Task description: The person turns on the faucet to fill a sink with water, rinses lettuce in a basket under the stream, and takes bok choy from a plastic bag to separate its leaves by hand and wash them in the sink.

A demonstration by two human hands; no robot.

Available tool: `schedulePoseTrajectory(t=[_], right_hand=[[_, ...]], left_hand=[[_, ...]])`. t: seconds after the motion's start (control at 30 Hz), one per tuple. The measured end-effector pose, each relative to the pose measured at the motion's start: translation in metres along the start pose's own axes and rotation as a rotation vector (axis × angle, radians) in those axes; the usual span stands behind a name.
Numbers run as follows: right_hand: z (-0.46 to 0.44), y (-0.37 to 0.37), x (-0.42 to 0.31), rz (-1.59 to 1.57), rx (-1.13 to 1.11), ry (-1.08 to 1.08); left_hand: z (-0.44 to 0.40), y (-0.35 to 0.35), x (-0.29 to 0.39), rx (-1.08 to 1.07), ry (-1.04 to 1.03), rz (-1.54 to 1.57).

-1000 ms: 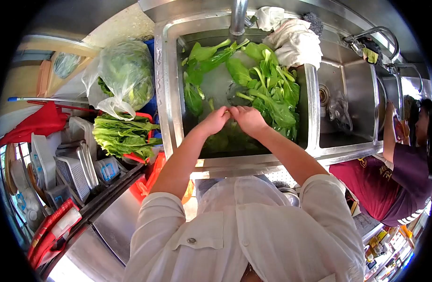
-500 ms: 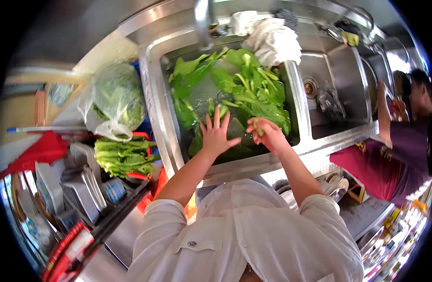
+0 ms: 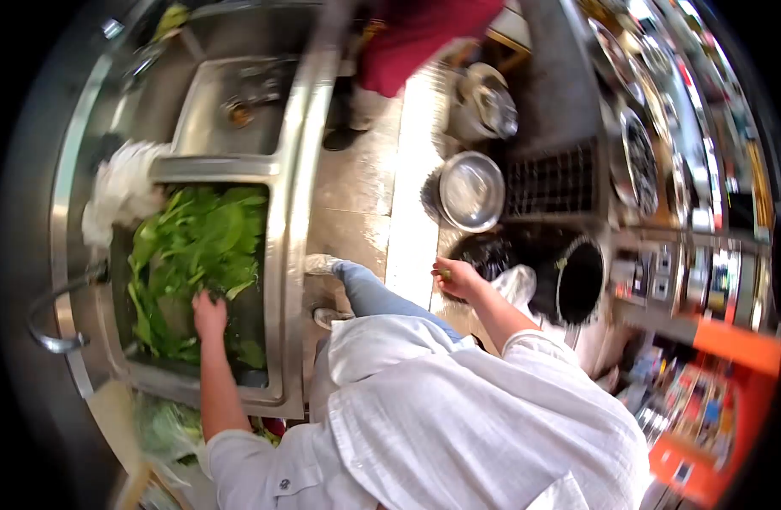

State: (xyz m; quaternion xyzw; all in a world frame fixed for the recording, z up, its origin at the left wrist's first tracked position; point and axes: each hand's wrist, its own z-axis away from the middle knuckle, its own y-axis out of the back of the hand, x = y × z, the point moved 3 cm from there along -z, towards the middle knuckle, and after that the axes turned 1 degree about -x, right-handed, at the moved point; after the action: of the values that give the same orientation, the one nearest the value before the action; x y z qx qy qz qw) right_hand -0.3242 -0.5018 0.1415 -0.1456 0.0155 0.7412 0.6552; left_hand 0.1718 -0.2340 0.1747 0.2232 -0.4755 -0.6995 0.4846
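Observation:
Leafy greens lie in water in the steel sink at the left. My left hand reaches into this sink at the lower edge of the greens; its fingertips are hidden among the leaves. Away from the sink, out over the floor, my right hand is closed on a small green piece of vegetable. Just beyond that hand are a black bag and a dark round bin, with white plastic between them.
Beside the greens is a second sink basin, with a white cloth behind. A metal bowl and a black crate stand past the walkway. A person in dark red is at the top.
The view has swung to the right. My right hand has left the sink with the small green piece and moved out over the floor near the bin. My left hand has stayed at the greens.

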Motion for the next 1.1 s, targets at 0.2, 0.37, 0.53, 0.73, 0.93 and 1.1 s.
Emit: schedulePoseTrajectory(t=[0.2,0.37,0.53,0.73,0.93,1.1], right_hand=[[0.086,0.27,-0.016,-0.301,0.561,0.759],[0.168,0.315,-0.054,-0.459,1.183,0.73],[0.041,0.095,-0.082,0.423,0.324,0.518],[0.115,-0.292,-0.02,1.594,-0.584,1.092],[0.186,-0.488,0.12,1.763,-1.287,1.208],[0.202,-0.54,0.288,1.864,-1.896,1.479]], left_hand=[[0.055,0.022,0.007,-0.061,-0.183,0.049],[0.098,0.048,-0.01,0.139,-0.364,0.183],[0.166,0.066,-0.023,0.312,-0.3,0.192],[0.216,0.06,-0.067,0.516,-0.143,0.252],[0.298,0.036,-0.115,0.742,0.183,0.247],[0.326,0.026,-0.146,0.807,0.356,0.259]])
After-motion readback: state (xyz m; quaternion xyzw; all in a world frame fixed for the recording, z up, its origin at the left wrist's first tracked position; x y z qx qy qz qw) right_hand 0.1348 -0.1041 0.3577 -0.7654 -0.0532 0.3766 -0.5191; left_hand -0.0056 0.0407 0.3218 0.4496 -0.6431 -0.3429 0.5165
